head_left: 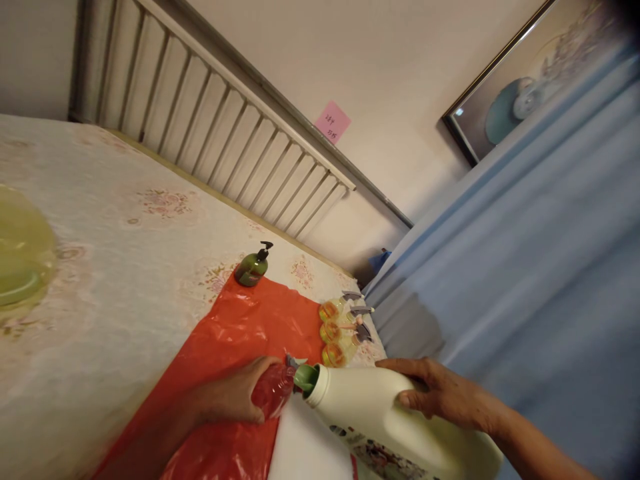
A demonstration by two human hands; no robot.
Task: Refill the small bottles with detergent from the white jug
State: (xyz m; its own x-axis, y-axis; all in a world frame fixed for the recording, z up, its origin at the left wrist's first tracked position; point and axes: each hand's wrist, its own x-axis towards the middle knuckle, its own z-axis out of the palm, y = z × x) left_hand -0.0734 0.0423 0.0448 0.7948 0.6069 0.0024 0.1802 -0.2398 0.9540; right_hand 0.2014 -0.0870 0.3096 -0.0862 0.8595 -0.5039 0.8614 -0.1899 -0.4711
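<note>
A small clear bottle (274,390) is in my left hand (235,390), with the fingers wrapped round its body over red plastic sheeting (270,320). My right hand (440,393) grips a large cream-coloured jug (365,400), tipped on its side with a printed label low on it. The jug's green spout (306,378) meets or nearly meets the neck of the clear bottle; whether liquid is flowing cannot be made out. Just beyond, several spray bottles (334,355) with amber liquid and grey trigger heads stand in a row.
A green pump bottle (251,269) with a black top stands at the sheeting's far corner. At the far left is a translucent yellow basin (30,240). The floral tablecloth (120,267) runs to a radiator (220,113); a blue curtain (525,267) hangs on the right.
</note>
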